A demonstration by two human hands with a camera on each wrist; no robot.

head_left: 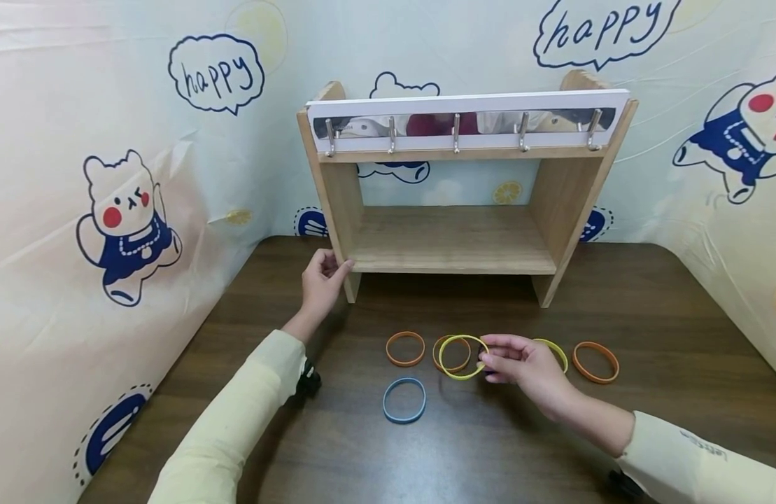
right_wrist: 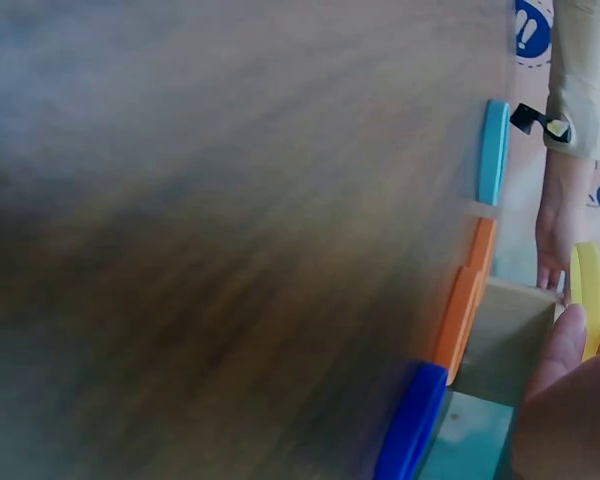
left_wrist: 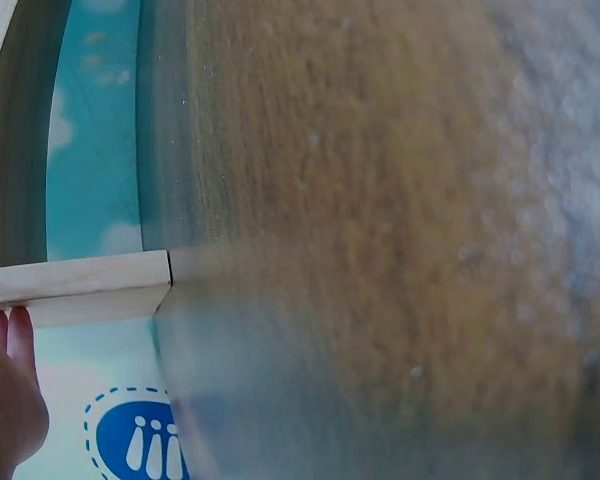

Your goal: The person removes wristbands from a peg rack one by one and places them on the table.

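My right hand (head_left: 529,367) pinches a yellow ring (head_left: 443,364) between thumb and fingers and holds it above the table. The same yellow ring (right_wrist: 586,290) stands upright in the right wrist view. My left hand (head_left: 321,283) grips the front edge of the left side panel of a wooden rack (head_left: 453,238); its fingertips touch the panel in the left wrist view. Behind the held ring lies an orange ring (head_left: 436,348), partly covered. A dark blue ring (right_wrist: 412,425) lies near my right hand, mostly hidden by it in the head view.
Another orange ring (head_left: 405,364) and a light blue ring (head_left: 404,421) lie left of the right hand. To its right are a second yellow ring (head_left: 560,353) and an orange ring (head_left: 595,379). Several metal hooks (head_left: 455,133) line the rack's upper bar.
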